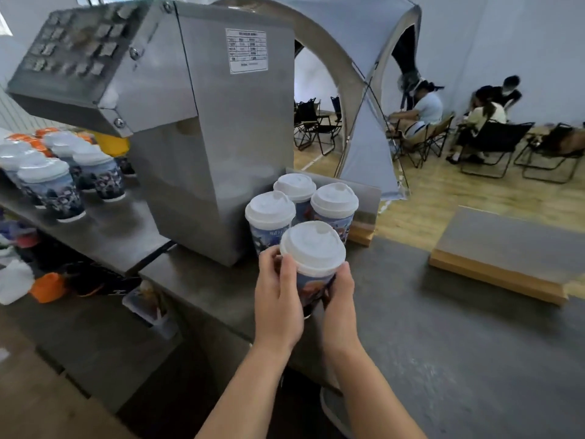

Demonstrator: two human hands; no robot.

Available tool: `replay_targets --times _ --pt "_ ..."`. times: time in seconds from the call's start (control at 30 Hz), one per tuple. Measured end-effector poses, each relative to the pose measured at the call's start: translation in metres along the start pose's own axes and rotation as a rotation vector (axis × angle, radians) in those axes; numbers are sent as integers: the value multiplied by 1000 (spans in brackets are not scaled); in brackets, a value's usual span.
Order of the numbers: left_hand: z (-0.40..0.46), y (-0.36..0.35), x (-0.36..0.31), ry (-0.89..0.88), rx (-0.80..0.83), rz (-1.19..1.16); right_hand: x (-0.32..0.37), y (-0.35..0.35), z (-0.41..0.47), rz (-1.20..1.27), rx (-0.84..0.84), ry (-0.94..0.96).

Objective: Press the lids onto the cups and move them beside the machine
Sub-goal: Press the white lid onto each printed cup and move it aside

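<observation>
Cup [311, 282] with its lid [312, 245] on sits between both hands, just above the counter [443, 327] and right in front of three lidded cups [302, 201] already standing beside the machine [221, 137]. The left hand [278, 299] wraps its fingers round the cup's left side; the right hand [340, 296] curls round the right side. Judging by this, the fourth cup only needs setting down. More lidded cups [63, 175] wait left of the machine, on the shelf [104, 236].
</observation>
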State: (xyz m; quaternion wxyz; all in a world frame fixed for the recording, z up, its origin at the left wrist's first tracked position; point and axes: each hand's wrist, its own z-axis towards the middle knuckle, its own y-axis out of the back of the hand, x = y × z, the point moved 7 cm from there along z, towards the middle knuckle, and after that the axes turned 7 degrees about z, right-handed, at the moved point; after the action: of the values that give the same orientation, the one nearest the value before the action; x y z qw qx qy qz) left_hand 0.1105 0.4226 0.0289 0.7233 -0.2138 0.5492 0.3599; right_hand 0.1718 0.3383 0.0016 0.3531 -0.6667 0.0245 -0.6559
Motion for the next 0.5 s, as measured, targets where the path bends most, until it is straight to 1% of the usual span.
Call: replay_targets --times 0.1,0.2,0.33,0.43,0.5 --pt "-2 -42 -5 -27 186 -18 37 31 -1 -139 -114 173" --pt "-9 -73 -9 -74 303 10 60 60 -5 -229 -188 270" --pt "-17 -96 -15 -152 378 112 71 84 -11 -250 -213 307" --pt "-10 -94 -13 -128 398 106 71 85 -11 -319 -203 333" --pt "-4 -89 -13 -139 409 144 70 83 -8 -366 -194 349"
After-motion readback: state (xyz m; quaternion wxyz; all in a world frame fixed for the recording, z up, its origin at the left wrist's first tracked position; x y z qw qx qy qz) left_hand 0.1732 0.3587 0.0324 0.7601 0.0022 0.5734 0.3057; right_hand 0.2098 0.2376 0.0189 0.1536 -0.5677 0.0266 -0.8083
